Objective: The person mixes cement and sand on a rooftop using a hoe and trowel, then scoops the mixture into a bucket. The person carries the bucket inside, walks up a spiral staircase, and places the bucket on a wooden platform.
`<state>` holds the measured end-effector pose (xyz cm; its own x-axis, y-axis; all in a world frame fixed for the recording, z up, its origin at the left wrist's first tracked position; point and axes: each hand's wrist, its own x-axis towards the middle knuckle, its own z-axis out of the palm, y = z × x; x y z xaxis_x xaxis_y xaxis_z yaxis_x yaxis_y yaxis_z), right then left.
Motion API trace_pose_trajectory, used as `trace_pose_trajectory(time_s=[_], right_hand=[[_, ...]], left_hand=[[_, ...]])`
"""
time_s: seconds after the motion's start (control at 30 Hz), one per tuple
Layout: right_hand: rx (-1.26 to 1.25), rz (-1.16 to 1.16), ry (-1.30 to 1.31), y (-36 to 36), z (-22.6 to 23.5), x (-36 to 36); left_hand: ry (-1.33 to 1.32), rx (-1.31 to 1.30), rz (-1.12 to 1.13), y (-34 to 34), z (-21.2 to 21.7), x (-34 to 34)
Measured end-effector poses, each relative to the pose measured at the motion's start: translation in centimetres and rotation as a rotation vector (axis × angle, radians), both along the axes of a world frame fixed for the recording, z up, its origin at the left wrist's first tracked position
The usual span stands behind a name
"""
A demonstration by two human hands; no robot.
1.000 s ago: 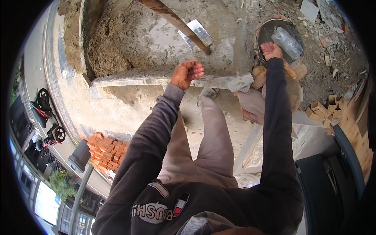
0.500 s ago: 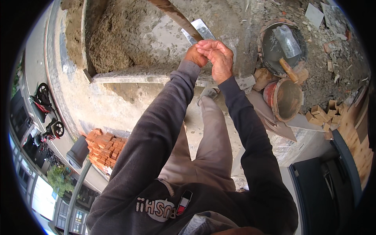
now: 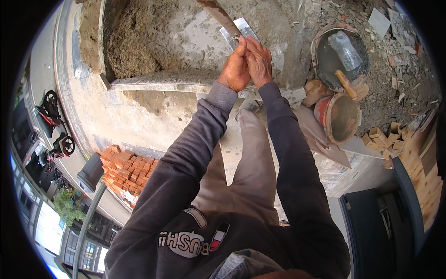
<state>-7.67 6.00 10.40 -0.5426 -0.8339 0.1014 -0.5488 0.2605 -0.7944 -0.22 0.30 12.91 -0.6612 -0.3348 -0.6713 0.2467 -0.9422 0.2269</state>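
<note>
Both my hands are together at the near end of a long brown wooden pole point(image 3: 217, 15), which slants up and left out of the picture. The pole's far end is not visible. My left hand point(image 3: 235, 70) is closed round the butt of the pole. My right hand point(image 3: 259, 61) presses against it from the right side, its fingers wrapped over the same end and partly hidden. Beneath the pole, damp grey-brown mortar point(image 3: 153, 37) fills a low boarded bed. A pale rectangular sheet point(image 3: 248, 29) lies just beyond my hands.
A board edge point(image 3: 160, 87) runs between me and the mortar. To the right stand a tub of grey water point(image 3: 324, 65) holding a clear plastic bottle point(image 3: 345, 50), and a red bucket point(image 3: 320, 111). Stacked bricks point(image 3: 127, 169) lie at left; rubble point(image 3: 395, 88) covers the far right.
My hands have turned on the pole's end, with the left rolled over and the right sliding alongside it. The pole has swung slightly right. The whole view has shifted a little.
</note>
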Motion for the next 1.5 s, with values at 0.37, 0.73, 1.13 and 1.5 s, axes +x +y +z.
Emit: trace_pose_trajectory(time_s=[0.37,0.73,1.13,1.5], right_hand=[[-0.230,0.089,-1.249,2.4,8.6,-6.6],[0.200,-0.009,-0.489,6.1,3.6,-0.7],[0.404,-0.619,-1.162,25.4,0.3,10.6],[-0.770,-0.095,-1.473,14.2,23.6,6.6]], left_hand=[[-0.242,-0.701,-0.354,-6.9,12.0,9.8],[-1.299,-1.599,-1.110,-14.0,-1.3,25.0],[-0.935,-0.454,-0.799,-3.7,-0.1,46.0],[-0.550,-0.725,-0.754,-15.9,10.1,36.0]])
